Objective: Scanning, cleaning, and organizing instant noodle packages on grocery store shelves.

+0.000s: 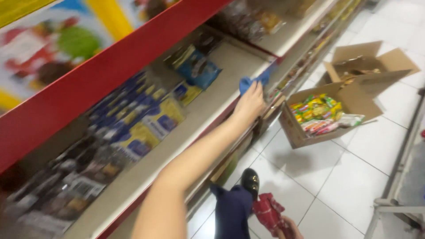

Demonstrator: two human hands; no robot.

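A pale shelf [212, 99] of a shop rack runs slantwise through the blurred view, with a red edge strip above it. One arm reaches along it, and its hand [250, 104] lies flat on the shelf's front part, fingers pressed down on a blue cloth [253, 81] bunched at the shelf's edge; whether this is the left or the right arm cannot be told. Behind the arm, blue and yellow packets [146, 126] stand in rows at the back of the shelf, and a blue bag [200, 71] lies farther along. Below, the floor [354, 181] is of white tiles. Two open cardboard boxes stand on it beside the rack: the nearer box [354, 99] is filled with bright snack packets, the farther box [385, 57] gapes behind it. At the bottom edge another hand [290, 225] grips a red cloth [269, 213] near a dark shoe [250, 180].
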